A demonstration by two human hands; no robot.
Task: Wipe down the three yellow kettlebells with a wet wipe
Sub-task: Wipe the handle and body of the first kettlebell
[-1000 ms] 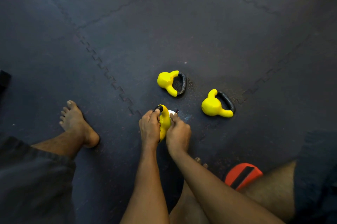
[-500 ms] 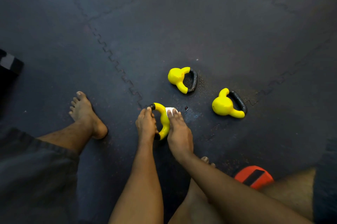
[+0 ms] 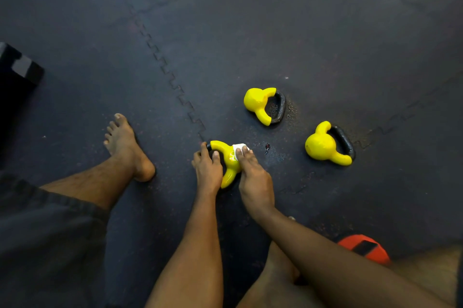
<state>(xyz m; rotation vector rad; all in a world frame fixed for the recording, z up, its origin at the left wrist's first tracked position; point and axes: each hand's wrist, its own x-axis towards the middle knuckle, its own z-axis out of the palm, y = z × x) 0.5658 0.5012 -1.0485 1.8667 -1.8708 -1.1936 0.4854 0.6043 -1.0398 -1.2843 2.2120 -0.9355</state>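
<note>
Near kettlebell on its side on the floor mat, right in front of the person. Left hand fingers curled round its handle, gripping. Right hand fingers near straight, pressing the wet wipe onto the yellow body; thumb hidden. Far kettlebell and right kettlebell also on their sides, apart from both hands. Orange object by the right leg.

Yellow kettlebells, black handles — wipe apparently white
</note>
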